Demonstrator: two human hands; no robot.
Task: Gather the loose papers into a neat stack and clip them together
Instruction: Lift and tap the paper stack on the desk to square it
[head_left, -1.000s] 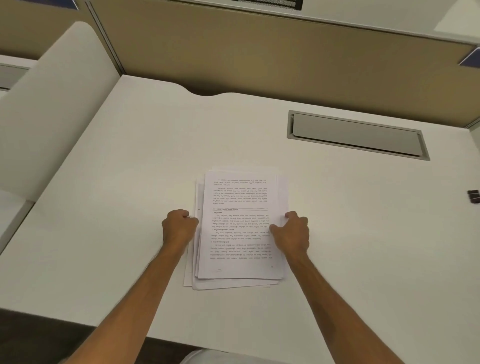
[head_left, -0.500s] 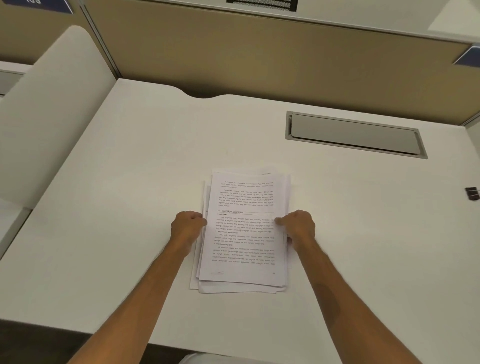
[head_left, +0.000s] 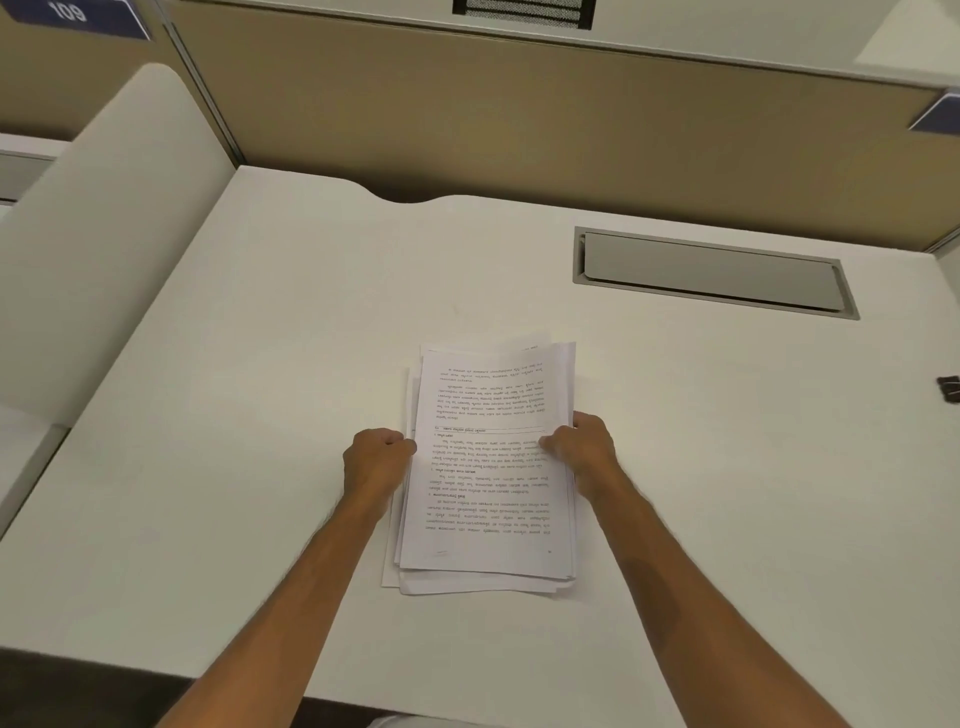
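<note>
A stack of printed white papers (head_left: 488, 499) lies flat on the white desk (head_left: 260, 415), its edges slightly uneven, with sheets sticking out at the bottom and left. My left hand (head_left: 376, 462) grips the stack's left edge at mid-height. At the right edge, my right hand (head_left: 582, 449) holds the stack with its thumb on the top sheet. A small black binder clip (head_left: 949, 388) sits at the far right edge of the view, well apart from both hands.
A grey recessed cable flap (head_left: 711, 273) is set into the desk at the back right. A tan partition wall (head_left: 519, 130) runs along the back. A white curved side panel (head_left: 104, 234) stands on the left. The desk's front edge is near my elbows.
Both hands have pushed inward on the stack's sides, and the sheets are a little more aligned. The stack sits slightly further right and nearer the desk's front edge in the view.
</note>
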